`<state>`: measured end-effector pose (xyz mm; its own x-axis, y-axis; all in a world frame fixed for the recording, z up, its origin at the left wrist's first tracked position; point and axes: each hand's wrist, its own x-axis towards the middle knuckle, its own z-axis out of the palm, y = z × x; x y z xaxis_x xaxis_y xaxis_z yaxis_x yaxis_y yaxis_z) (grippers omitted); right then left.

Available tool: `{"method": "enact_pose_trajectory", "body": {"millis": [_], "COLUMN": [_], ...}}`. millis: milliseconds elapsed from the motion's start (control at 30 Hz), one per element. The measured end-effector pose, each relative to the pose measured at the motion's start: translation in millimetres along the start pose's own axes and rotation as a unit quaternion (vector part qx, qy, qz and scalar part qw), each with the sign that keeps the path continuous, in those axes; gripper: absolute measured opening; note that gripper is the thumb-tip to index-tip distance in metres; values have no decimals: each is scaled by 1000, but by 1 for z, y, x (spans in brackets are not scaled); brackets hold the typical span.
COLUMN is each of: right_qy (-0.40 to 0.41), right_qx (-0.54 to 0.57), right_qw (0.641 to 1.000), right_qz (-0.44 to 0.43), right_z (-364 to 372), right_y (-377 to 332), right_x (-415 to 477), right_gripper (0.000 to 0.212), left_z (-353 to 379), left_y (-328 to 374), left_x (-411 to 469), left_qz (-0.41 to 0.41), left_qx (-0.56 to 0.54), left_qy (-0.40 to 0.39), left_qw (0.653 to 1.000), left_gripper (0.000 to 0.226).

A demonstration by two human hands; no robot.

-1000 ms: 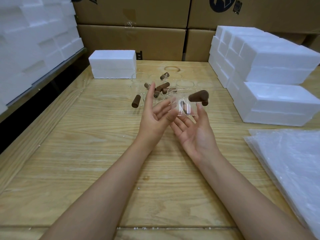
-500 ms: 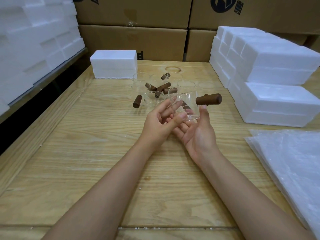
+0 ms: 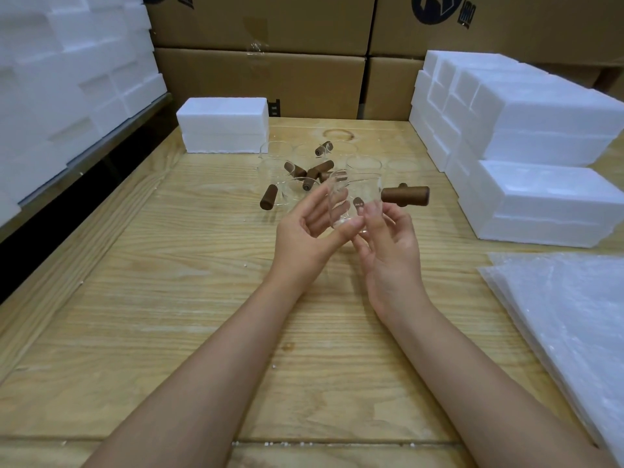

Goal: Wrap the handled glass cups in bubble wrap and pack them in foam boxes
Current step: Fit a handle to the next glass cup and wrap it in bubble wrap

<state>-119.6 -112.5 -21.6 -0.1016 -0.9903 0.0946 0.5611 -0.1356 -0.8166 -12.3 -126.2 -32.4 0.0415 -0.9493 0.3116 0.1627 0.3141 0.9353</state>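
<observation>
Okay: glass cup (image 3: 356, 197) is up off the surface (image 3: 169, 298), held between both hands at mid-frame and tipped a little. Its brown handle (image 3: 405, 194) sticks out sideways to the right.

Left hand (image 3: 307, 234): fingers (image 3: 324, 206) curved round the cup's left side, thumb pressed on the lower edge of the glass, so it grips the cup. Right hand (image 3: 393, 251): palm up, fingers nearly straight with the tips against the cup's near wall. Its thumb is spread out to the right, below the handle. It touches and props the cup, with no curl round it.

The other cups (image 3: 297, 173) stand in a cluster on the surface just behind the hands, clear glass with brown handles pointing different ways. The exact count is hard to tell because the glass is see-through.

One closed foam box (image 3: 223, 125) sits on the surface behind the cluster, to the left. A stack of foam boxes (image 3: 540, 146) is along the right side. A pile of bubble wrap (image 3: 574, 325) sheets lies flat at the right edge, near the right forearm. More white foam (image 3: 67, 79) is stacked at far left. Cardboard cartons (image 3: 260, 82) form a wall at the back.
</observation>
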Motion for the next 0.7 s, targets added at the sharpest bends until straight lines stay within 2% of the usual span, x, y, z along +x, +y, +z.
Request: {"method": "enact_pose_trajectory", "body": {"millis": [167,267,333,433,500,633,700], "right_qy": [-14,-32,-33,-33,-34,-24,-15], "right_qx": [39,70,67,73,68,52,32], "right_qw": [999,996,995,994,993,994,995], "right_qz": [29,54,65,79,86,97,95], "right_z": [-3,-2,-3,-4,-4,-4,-4], "right_y": [-2,-2,-3,-2,0,3,3], "right_x": [2,2,2,2,2,3,3], "right_gripper": [30,44,52,51,48,49,53], "left_z": [-2,-2,-3,-3,-2,-3,-3], "left_y": [-1,1,3,5,6,3,3], "left_x": [1,0,1,2,1,0,0], "left_qz": [20,20,9,-7,-11,-19,-14], "left_qx": [8,-7,-14,-19,-10,14,9], "left_qy": [-3,-8,-10,-10,-18,-19,-6], "left_qw": [1000,1000,1000,1000,1000,1000,1000], "left_gripper": [65,66,78,98,100,65,63]}}
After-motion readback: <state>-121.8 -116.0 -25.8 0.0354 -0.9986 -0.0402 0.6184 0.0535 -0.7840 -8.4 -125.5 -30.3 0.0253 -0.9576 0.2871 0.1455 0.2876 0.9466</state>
